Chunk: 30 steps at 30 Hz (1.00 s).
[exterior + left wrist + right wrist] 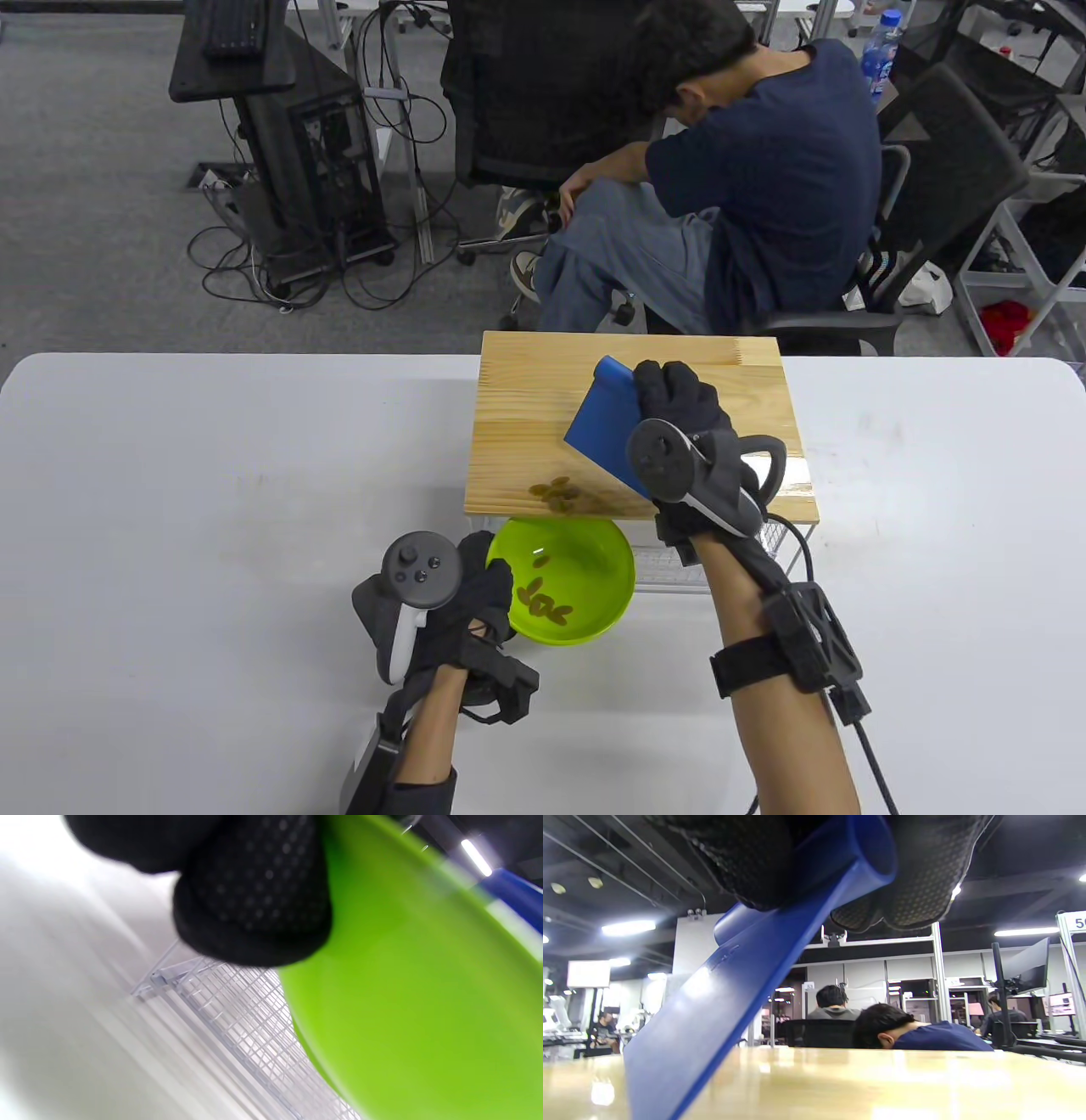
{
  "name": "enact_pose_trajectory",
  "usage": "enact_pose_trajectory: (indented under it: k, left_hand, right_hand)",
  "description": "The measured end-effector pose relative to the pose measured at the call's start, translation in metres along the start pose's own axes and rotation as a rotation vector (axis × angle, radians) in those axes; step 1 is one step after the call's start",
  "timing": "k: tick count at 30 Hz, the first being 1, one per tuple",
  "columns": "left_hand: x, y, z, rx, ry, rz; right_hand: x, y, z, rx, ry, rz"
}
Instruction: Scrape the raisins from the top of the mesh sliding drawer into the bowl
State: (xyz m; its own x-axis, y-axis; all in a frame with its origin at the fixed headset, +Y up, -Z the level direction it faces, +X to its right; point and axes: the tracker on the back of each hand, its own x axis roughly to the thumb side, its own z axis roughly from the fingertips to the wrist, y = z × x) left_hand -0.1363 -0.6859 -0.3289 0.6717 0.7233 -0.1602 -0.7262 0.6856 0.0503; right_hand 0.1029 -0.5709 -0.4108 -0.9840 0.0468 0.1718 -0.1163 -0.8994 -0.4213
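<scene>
A wooden top [543, 399] covers the white mesh sliding drawer [679, 564] at the table's middle. A small heap of raisins [558, 493] lies near the top's front edge. My right hand [679, 403] grips a blue scraper [604, 424] by its upper edge, the blade tilted behind the raisins; the scraper [721, 1014] fills the right wrist view. A green bowl [585, 556] with several raisins [543, 598] inside sits just below that edge. My left hand [488, 586] holds the bowl's left rim; the bowl [424, 993] and mesh [250, 1014] show in the left wrist view.
A person in a dark blue shirt [764, 187] sits bent over right behind the table. Office chairs, cables and a computer stand [280, 127] fill the floor beyond. White tabletop [212, 509] stretches to the left and right of the drawer.
</scene>
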Motion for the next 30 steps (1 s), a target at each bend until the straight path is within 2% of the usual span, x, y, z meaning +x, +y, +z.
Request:
enact_pose_trajectory:
  k: [3,6,24,27,30]
  left_hand:
    - [0.0,0.001,0.0,-0.008,0.005,0.008]
    - [-0.001,0.002,0.0,-0.006,0.006,0.02]
    - [-0.005,0.014,-0.001,-0.027,0.015,0.023]
    - [-0.005,0.016,0.0,-0.028,0.01,0.024]
    - [-0.002,0.017,0.002,-0.039,-0.005,0.012]
  right_hand:
    - [0.005,0.01,-0.005,0.043,-0.007,0.034]
    - [0.009,0.013,-0.007,0.057,-0.035,-0.029]
    - [0.018,-0.001,0.028,0.041,-0.334,-0.157]
    - [0.018,-0.001,0.041,0.02,-0.396,-0.17]
    - [0.008,-0.007,0.06,-0.098,-0.368,-0.219]
